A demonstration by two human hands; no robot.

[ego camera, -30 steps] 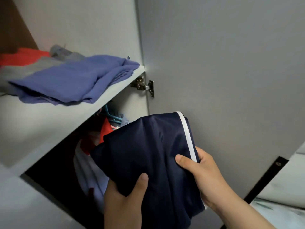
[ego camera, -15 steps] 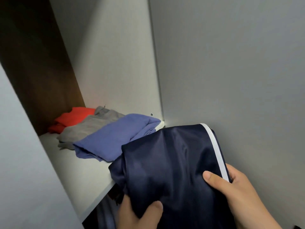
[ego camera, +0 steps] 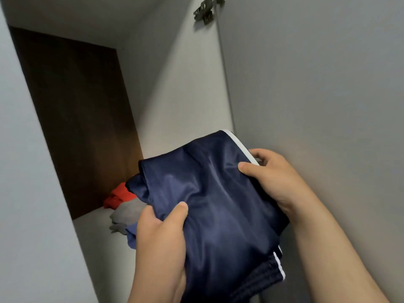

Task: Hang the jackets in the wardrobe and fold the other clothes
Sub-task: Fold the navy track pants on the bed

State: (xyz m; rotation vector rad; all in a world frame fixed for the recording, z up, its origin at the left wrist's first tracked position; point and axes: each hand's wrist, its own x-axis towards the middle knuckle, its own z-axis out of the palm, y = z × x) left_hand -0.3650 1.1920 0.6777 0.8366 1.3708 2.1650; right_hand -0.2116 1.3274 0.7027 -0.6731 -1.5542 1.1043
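Hiding most of folded stack (ego camera: 128,212), navy garment (ego camera: 218,206)

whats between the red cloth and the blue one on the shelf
A folded grey garment lies between the red one and the blue one, touching both, seen in the head view. The navy garment covers their right ends.

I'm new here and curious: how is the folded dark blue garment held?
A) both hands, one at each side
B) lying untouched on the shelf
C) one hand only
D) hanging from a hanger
A: the left hand grips the dark blue garment at one side, the right hand at its white-striped edge.
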